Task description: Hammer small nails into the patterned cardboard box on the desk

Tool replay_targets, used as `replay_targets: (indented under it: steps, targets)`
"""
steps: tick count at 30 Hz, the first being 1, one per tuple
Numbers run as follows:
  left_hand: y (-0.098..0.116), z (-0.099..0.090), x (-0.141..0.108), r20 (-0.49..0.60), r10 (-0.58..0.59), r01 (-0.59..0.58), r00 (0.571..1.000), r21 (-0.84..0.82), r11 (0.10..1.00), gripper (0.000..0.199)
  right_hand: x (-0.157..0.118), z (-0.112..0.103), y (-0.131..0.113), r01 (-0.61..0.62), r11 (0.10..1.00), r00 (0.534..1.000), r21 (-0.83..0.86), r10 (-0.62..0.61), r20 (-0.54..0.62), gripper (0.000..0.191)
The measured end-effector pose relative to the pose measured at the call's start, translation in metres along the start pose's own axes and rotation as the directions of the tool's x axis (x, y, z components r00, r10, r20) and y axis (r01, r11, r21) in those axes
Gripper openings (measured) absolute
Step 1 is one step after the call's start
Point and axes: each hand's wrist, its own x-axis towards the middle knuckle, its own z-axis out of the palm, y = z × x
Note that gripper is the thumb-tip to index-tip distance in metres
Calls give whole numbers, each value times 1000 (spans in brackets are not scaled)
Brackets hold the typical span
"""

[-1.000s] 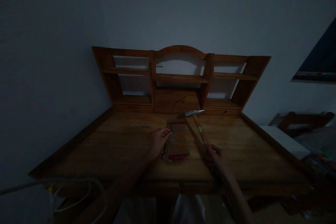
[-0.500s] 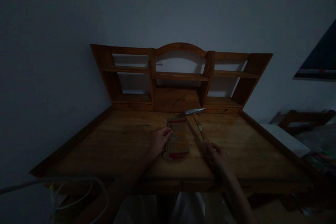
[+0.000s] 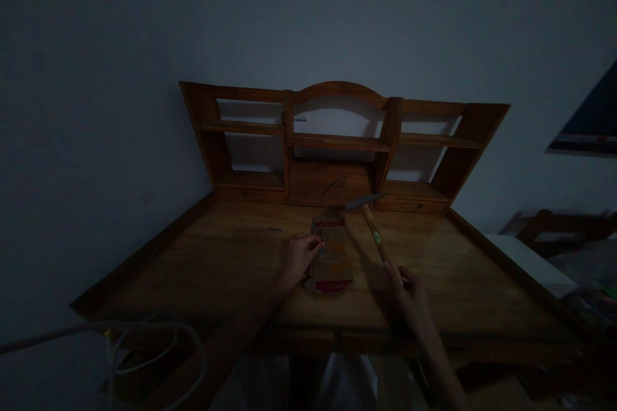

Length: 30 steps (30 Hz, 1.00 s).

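My right hand is wrapped round the wooden handle of a hammer. Its metal head points away from me, raised over the back of the desk, right of a flat brown box with red edges and orange patches. At the box's left side, my left hand has thumb and index finger pinched together over its surface. Whatever sits between those fingertips is too small and dark to name.
The wooden desk carries a shelf unit along its back. A small thin dark item lies left of the box. White cables hang at the front left. A white surface and a wooden chair stand at right.
The whole view has shifted a little, so things appear farther right. The hammer's head has turned and tilted in my right hand's grip. My left hand keeps its pinch at the box.
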Motion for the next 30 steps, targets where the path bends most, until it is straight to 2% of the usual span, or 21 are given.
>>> replay_targets:
  steps: [2,4,6,8,10,12,18,21,25,30]
  targets:
    - [1,0,0,-8,-6,6,1000,-19,1000,13,-9,-12,-6,68,986,997,-149,-72,-18,59]
    - [2,0,0,-8,-9,8,1000,-42,999,13,-17,-24,-12,120,937,991,-329,-130,-9,57]
    - [3,-1,1,6,-17,18,1000,-58,998,14,-22,-35,-19,161,833,984,-529,-179,18,52]
    - [3,-2,1,15,-36,37,999,-65,997,15,-25,-43,-26,210,691,971,-692,-230,64,46]
    - [3,-2,1,12,-47,48,999,-62,997,16,-27,-48,-34,254,576,956,-777,-271,111,42]
    - [2,-2,0,7,-47,47,999,-57,997,17,-29,-50,-41,275,517,946,-811,-294,133,40]
    - [-2,1,0,29,-77,79,997,-79,994,18,-38,-45,-46,304,492,924,-816,-362,126,38]
    - [-4,2,1,25,-92,93,995,-52,994,19,-44,-39,-43,356,487,913,-797,-363,186,35]
    - [-6,4,3,-1,-38,38,999,38,999,14,-48,-33,-40,344,499,927,-795,-315,204,33]
    - [-9,5,4,-16,-5,5,1000,3,1000,14,-50,-36,-41,287,556,947,-780,-289,142,40]
